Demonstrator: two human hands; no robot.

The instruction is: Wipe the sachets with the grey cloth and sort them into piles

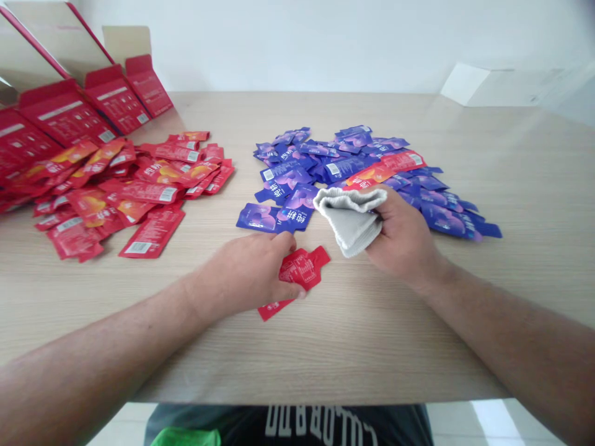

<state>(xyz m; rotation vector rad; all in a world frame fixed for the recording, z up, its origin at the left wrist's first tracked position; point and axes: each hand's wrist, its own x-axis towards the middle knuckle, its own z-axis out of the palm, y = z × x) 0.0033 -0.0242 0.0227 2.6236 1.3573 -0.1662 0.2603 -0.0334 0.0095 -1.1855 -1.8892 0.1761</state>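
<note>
My left hand (253, 272) is closed on a red sachet (302, 269) low over the table's middle, the thumb across its near side. Part of the packet is hidden by the fingers. My right hand (404, 232) grips a folded grey-white knitted cloth (348, 220) with thick rolled edges. Just beyond the cloth, an orange-and-red sachet (385, 170) lies on a spread-out pile of purple sachets (320, 161). Two purple sachets (279, 214) at the pile's near left edge lie closest to my left fingertips.
A heap of red sachets (134, 192) covers the left of the wooden table (325, 365). Behind it stand red cartons (69, 111) with raised flaps. A white box-like object (493, 85) sits at the back right, near the wall. The table's front edge runs close to my lap.
</note>
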